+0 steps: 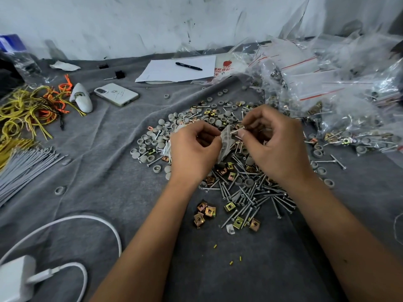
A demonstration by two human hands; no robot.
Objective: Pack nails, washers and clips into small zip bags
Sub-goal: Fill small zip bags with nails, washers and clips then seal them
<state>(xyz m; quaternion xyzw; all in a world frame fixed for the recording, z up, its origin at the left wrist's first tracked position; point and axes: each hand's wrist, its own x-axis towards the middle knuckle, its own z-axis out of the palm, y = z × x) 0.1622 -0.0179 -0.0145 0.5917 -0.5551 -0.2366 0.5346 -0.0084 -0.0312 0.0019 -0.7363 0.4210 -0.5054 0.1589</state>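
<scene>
My left hand (194,147) pinches a small clear zip bag (226,140) at its mouth, above the heap of parts. My right hand (272,140) grips a silver nail (236,130) between thumb and forefinger, its tip at the bag's opening. Below the hands lies a pile of silver nails (250,192). Grey round washers (152,140) are scattered to the left and behind. Brass-coloured square clips (206,211) lie in small groups near the front of the pile.
A grey cloth (109,171) covers the work surface. Filled and empty zip bags (327,83) are heaped at the back right. A phone (116,94), paper with a pen (188,66), yellow and orange ties (32,105), grey cable ties (24,168) and a white charger (15,277) lie left.
</scene>
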